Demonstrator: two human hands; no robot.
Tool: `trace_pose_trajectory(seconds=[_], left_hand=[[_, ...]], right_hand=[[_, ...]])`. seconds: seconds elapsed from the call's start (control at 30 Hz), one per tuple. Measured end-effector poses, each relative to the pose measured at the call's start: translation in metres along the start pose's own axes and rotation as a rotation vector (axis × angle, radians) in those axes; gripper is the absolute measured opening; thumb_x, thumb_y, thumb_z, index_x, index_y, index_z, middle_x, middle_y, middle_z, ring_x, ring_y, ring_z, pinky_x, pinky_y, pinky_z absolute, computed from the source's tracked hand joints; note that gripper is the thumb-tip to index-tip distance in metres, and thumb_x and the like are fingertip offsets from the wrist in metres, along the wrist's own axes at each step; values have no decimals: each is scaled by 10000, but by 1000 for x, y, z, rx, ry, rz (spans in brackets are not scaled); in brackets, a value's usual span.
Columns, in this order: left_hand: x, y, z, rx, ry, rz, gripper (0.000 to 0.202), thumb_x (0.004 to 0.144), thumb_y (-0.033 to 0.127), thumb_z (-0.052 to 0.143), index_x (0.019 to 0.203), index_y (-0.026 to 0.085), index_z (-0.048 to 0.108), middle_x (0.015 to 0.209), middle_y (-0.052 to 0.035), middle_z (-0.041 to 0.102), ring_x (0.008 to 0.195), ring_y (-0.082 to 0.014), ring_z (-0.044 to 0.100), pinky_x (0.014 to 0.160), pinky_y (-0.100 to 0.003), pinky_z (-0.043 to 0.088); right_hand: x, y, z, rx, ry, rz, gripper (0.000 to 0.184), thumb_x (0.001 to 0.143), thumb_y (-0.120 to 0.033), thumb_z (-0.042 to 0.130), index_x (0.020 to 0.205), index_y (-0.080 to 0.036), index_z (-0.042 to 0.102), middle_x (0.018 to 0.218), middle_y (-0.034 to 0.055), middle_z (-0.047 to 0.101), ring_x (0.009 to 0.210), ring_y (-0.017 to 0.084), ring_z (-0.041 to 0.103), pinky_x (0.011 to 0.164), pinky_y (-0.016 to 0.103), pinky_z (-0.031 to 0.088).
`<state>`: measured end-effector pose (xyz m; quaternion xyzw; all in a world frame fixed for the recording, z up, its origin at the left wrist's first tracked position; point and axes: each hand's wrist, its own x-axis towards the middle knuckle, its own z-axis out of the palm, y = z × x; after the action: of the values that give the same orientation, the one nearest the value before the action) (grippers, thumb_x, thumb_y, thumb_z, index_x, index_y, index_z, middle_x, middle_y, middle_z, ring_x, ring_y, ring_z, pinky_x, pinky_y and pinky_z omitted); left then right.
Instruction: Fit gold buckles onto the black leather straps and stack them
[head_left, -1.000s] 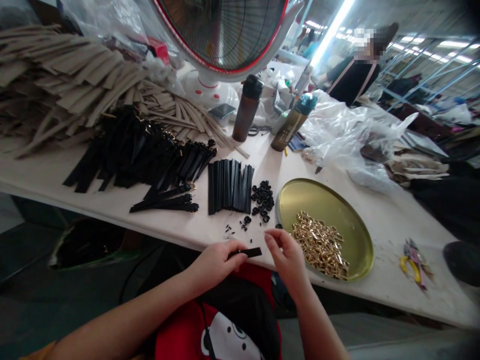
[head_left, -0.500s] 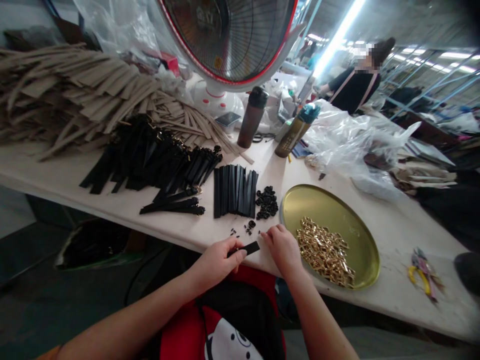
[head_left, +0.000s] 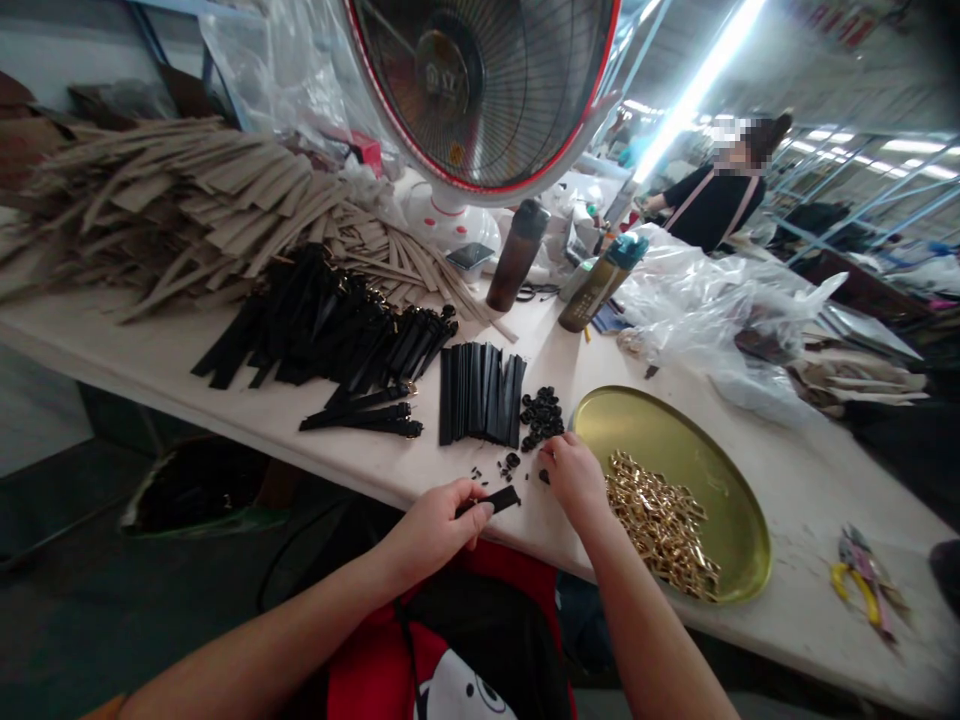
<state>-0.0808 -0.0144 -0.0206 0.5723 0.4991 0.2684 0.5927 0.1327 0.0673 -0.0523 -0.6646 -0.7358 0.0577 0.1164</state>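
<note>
My left hand is closed on a short black strap, its free end pointing right over the table's front edge. To the right, my right hand has its fingers drawn together just below a heap of small black loops. A small dark piece shows under those fingertips; whether they grip it is unclear. Between the hands lie one loose black loop and several tiny black bits. A row of flat black straps is lined up behind them.
A gold oval tray holding gold buckles sits at right, with yellow-handled pliers beyond. Finished-looking black straps and beige strips are piled left. Two bottles, a fan heater and plastic bags stand behind.
My right hand has moved away from the strap's end, up toward the black loops. My left hand still holds the strap in place. The camera view has shifted slightly.
</note>
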Motion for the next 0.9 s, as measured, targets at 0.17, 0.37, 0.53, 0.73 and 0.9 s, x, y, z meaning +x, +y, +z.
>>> trace_pose_trajectory(seconds=[0.17, 0.37, 0.53, 0.73, 0.9], left_hand=[[6, 5, 1, 3, 62, 55, 243, 817, 374, 429, 859, 161, 538, 558, 54, 488, 533, -88, 444, 549, -196, 349], [4, 16, 2, 167, 174, 153, 238, 820, 340, 417, 880, 167, 568, 638, 33, 524, 594, -100, 466, 576, -200, 343], [-5, 17, -3, 312, 120, 141, 242, 810, 331, 414, 833, 175, 597, 625, 27, 538, 580, -105, 458, 540, -198, 317], [-8, 18, -7, 329, -53, 100, 261, 788, 328, 417, 827, 169, 620, 566, 30, 522, 501, -98, 445, 475, -191, 288], [-11, 19, -4, 347, -125, 71, 255, 768, 320, 430, 784, 164, 631, 533, 22, 541, 467, -102, 457, 460, -195, 284]], right_hand=[[-30, -20, -12, 1061, -30, 271, 214, 736, -394, 581, 722, -182, 557, 671, 2, 555, 591, 124, 493, 600, 273, 411], [-60, -62, -17, 1744, -100, 554, 264, 607, -377, 734, 672, -190, 560, 605, -55, 545, 527, 63, 489, 560, 203, 435], [-71, -69, -12, 1539, 14, 443, 239, 676, -381, 684, 673, -185, 547, 540, -62, 535, 504, 61, 476, 550, 192, 409], [-86, -63, -9, 1370, 3, 372, 252, 667, -387, 673, 800, -182, 610, 573, -45, 560, 497, 88, 506, 528, 227, 410], [-101, -58, -6, 1389, -61, 432, 262, 621, -404, 699, 758, -194, 621, 603, -30, 596, 496, 103, 522, 519, 245, 433]])
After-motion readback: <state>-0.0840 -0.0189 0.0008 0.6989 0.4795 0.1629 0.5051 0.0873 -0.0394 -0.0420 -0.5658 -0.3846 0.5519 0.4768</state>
